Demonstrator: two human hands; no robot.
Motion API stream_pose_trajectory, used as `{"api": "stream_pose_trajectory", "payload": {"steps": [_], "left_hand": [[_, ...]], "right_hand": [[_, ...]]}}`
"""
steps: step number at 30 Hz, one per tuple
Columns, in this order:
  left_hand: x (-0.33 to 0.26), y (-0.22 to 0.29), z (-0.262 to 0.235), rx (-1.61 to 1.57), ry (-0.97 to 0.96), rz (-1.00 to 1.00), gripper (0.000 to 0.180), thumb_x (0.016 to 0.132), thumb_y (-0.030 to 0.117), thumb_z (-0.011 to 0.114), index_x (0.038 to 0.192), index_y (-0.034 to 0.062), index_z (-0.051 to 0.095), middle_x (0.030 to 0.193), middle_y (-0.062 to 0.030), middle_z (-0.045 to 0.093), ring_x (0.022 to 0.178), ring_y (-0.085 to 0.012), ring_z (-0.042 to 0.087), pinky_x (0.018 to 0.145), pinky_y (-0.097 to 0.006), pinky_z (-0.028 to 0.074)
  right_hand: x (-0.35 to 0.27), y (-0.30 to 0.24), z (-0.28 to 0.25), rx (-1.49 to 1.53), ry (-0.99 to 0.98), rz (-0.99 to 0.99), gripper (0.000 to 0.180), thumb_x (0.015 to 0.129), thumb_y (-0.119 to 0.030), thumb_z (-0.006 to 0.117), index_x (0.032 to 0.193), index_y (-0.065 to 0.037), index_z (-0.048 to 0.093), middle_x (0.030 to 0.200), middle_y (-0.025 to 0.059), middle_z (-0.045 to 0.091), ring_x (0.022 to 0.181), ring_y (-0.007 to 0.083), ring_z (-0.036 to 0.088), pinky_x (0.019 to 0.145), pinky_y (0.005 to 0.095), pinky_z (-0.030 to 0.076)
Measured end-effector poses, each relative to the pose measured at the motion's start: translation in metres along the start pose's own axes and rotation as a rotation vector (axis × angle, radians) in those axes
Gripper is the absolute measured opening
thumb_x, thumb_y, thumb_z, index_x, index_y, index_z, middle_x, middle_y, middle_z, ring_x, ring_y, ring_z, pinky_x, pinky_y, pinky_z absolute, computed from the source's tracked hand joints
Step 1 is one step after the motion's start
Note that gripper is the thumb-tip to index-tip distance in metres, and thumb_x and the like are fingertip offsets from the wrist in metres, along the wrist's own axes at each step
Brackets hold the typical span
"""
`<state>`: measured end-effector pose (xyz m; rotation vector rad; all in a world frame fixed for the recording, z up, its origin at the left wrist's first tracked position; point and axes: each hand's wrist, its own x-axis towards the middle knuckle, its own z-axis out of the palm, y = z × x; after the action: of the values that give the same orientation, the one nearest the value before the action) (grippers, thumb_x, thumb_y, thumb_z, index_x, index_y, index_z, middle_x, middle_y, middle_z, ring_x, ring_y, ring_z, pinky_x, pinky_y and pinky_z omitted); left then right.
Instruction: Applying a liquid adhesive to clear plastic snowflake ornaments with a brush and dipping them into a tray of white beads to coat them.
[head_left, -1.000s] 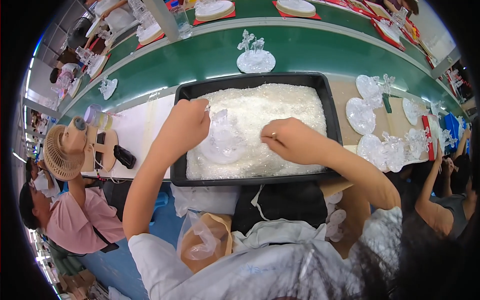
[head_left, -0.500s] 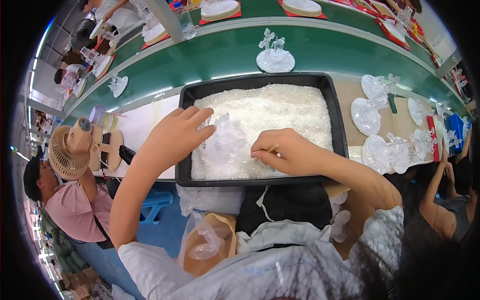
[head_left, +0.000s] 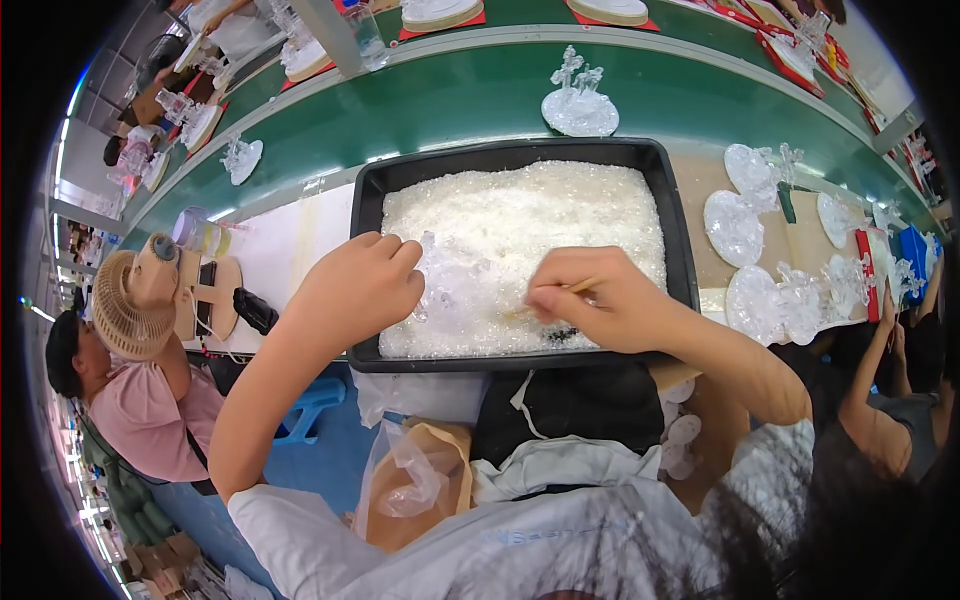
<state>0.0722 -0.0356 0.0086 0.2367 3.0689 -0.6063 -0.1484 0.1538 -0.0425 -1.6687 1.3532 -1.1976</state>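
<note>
A black tray [head_left: 680, 240] filled with white glittery granules [head_left: 540, 200] lies in front of me. At its left side my left hand [head_left: 365, 280] is closed round the edge of a clear, whitish ornament [head_left: 455, 285], which sits against the granules; its outline blends into them. My right hand [head_left: 600, 295] pinches a thin wooden-handled stick, perhaps a brush [head_left: 580, 286], whose blurred tip points left toward the ornament, just over the granules. A small dark patch [head_left: 562, 334] shows under this hand.
Beyond the tray runs a green conveyor [head_left: 440, 110] carrying a clear figurine on a round base [head_left: 580, 110]. Several similar figurines [head_left: 735, 228] stand at the right. A beige fan [head_left: 135, 300] and a jar [head_left: 200, 232] are at the left, near a person in pink [head_left: 150, 410].
My left fingers have curled in closer, and my right hand has shifted slightly right with the stick. The figurine on the conveyor has moved to the right.
</note>
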Motion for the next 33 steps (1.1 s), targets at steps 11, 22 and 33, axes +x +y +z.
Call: {"api": "stream_pose_trajectory", "payload": {"steps": [11,22,33], "left_hand": [[0.013,0.013,-0.001,-0.164,-0.117,0.016,0.023,0.079,0.028,0.072,0.068,0.0088,0.067,0.069,-0.0048,0.065,0.066,-0.0226,0.068,0.061,-0.033,0.053],[0.038,0.030,-0.012,-0.197,-0.260,-0.042,0.031,0.091,0.031,0.063,0.074,0.0048,0.063,0.060,-0.0114,0.062,0.060,-0.0295,0.066,0.056,-0.039,0.051],[0.058,0.051,-0.009,-0.321,-0.185,-0.325,0.026,0.094,0.020,0.060,0.078,0.0001,0.063,0.063,-0.0173,0.063,0.063,-0.0354,0.066,0.058,-0.044,0.052]], "right_hand": [[0.001,0.000,0.002,-0.023,-0.033,-0.024,0.009,0.092,-0.007,0.061,0.091,0.000,0.067,0.081,0.0119,0.066,0.072,0.0231,0.065,0.066,0.0323,0.051],[-0.006,0.000,0.003,0.018,-0.024,-0.030,0.008,0.091,-0.004,0.061,0.091,0.001,0.068,0.086,0.0109,0.067,0.075,0.0229,0.064,0.069,0.0325,0.051],[-0.012,0.000,0.004,0.138,-0.087,0.054,0.009,0.092,-0.001,0.061,0.096,0.002,0.068,0.095,0.0133,0.068,0.085,0.0239,0.067,0.075,0.0322,0.052]]}}
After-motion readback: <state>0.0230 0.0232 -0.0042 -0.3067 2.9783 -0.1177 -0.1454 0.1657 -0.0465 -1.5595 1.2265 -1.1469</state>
